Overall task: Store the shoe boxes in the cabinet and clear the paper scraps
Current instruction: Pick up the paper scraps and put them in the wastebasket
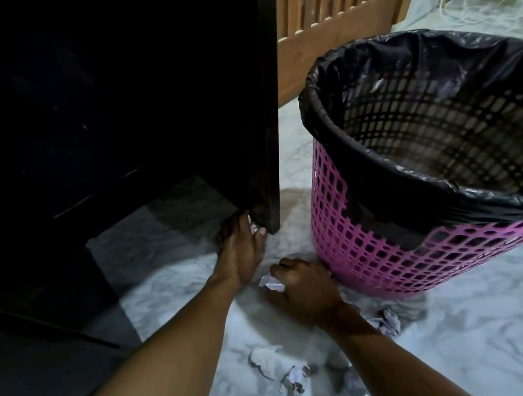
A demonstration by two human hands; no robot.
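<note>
Crumpled white paper scraps [292, 378] loose on marble floor, one wad [271, 283] in right hand [304, 289].

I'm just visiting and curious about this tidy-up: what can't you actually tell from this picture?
- Inside the cabinet, head view: too dark to tell whether shoe boxes are stored.
- Scrap at the left hand: mostly hidden by its fingers and the cabinet's corner.
- Paper in the right hand: only a white edge shows.
- Pink basket: right side cut off by the frame.
- Floor scraps: blurred.

A pink lattice bin [371, 260] lined with a black bag [378, 167] stands near a slatted wooden panel [324, 6].
</note>
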